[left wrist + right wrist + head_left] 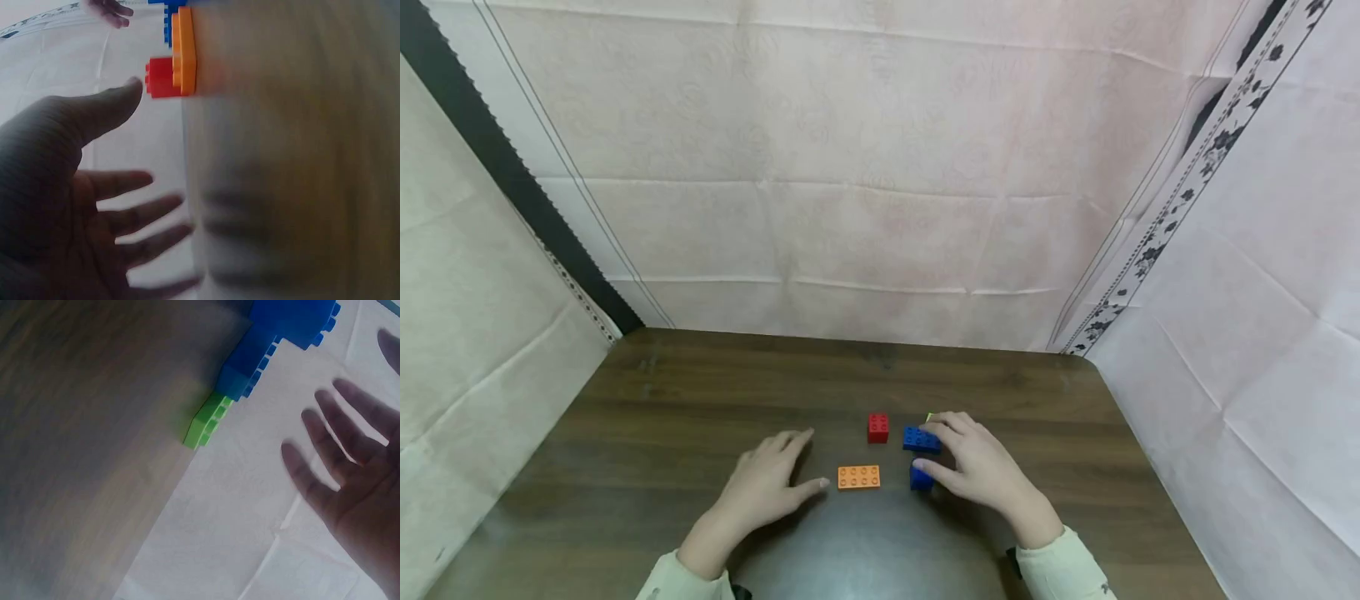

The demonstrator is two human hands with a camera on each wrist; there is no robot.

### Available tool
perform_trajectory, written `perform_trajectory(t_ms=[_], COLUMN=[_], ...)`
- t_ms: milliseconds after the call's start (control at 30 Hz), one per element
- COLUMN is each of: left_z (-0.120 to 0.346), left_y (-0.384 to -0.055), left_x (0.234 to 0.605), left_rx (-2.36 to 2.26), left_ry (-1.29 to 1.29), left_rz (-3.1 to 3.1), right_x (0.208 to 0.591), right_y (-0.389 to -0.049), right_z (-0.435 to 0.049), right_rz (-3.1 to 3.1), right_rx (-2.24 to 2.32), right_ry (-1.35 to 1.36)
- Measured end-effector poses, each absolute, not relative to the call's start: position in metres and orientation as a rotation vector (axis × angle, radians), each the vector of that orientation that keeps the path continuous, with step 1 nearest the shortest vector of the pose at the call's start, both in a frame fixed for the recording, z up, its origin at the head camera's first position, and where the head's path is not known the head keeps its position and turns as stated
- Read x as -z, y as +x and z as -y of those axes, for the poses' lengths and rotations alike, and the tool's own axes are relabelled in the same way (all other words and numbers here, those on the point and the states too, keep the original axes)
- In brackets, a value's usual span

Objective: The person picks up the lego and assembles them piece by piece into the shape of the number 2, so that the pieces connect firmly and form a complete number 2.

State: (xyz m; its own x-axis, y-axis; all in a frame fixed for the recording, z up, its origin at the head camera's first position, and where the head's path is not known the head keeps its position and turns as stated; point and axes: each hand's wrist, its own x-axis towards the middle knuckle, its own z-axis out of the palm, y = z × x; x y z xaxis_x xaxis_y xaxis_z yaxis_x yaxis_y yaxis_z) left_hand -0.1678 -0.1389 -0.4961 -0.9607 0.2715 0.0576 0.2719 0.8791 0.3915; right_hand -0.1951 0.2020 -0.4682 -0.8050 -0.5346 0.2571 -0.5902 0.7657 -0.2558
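My left hand is spread with straight fingers, its thumb tip just left of an orange building brick on the table. The left wrist view shows nothing in that hand. My right hand reaches over two blue bricks, overlapping the upper blue brick and the lower blue brick in the head view. From the right wrist, its fingers look spread and hold nothing. A red brick stands between the hands. A green brick sits beyond the blue ones, mostly hidden by fingers in the head view.
The bricks lie on a dark wooden table with rounded far corners. Pale cloth hangs behind it, with a left cloth panel and a right cloth panel along the sides.
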Motion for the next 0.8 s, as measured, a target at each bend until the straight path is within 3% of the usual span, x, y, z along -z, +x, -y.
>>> perform_trajectory(t_ms=[133,367,800], left_z=[0.125,0.110,0.106], left_y=[-0.173,-0.176,-0.176], left_x=[0.502,0.506,0.510], left_rx=[0.895,0.949,0.948], left_ry=[-0.558,-0.730,-0.750], left_rz=[3.093,3.039,2.992], right_x=[0.467,0.469,0.474], right_y=[-0.194,-0.194,-0.199], right_z=[-0.200,-0.198,-0.196], right_rz=[2.882,2.984,3.090], right_rx=[-0.556,-0.605,-0.644], right_ry=[0.971,1.047,1.076])
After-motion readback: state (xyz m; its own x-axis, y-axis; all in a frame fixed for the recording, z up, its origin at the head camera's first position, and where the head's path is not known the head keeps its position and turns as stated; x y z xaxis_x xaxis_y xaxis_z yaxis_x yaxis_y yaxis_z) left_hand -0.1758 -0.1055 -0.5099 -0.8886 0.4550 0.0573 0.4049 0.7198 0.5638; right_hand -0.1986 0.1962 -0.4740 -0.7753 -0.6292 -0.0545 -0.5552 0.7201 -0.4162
